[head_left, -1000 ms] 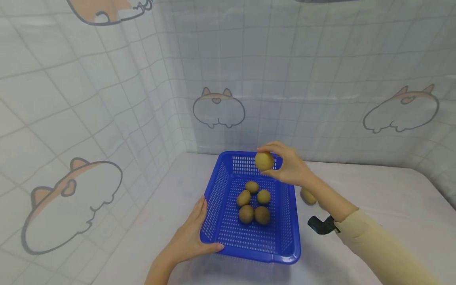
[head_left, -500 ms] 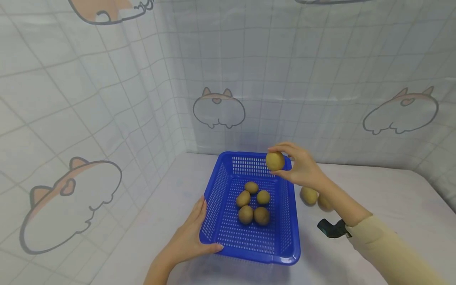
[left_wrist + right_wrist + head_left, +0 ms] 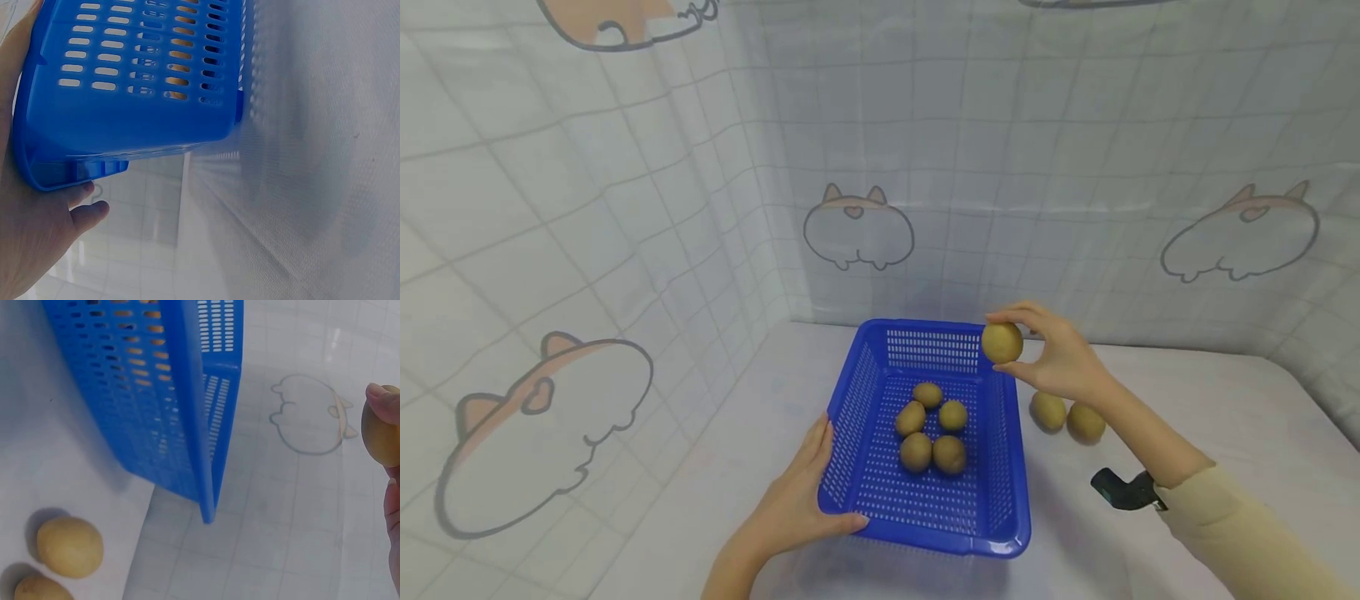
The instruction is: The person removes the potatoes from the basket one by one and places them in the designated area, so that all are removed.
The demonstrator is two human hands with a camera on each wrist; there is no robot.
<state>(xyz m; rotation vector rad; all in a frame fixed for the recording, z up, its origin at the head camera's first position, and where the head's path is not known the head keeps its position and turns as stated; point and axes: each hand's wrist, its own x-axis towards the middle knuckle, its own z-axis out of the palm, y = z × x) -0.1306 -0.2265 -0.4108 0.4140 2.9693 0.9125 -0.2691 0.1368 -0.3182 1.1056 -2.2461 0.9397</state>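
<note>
Rm type unclear: screened-off tbl, walled by grid-pattern sheets w/ cartoon animal prints.

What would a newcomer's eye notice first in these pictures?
Probably the bright blue basket, mid-picture in the head view, with five brownish potato-like things inside. Then the right hand, pinching a yellowish one near the basket's far right corner, and the left hand gripping its near left corner.

Grid-lined backdrop, 3 whole cartoon animals printed; white tabletop.

Right wrist view: held produce cut by right edge; blue basket by top.
</note>
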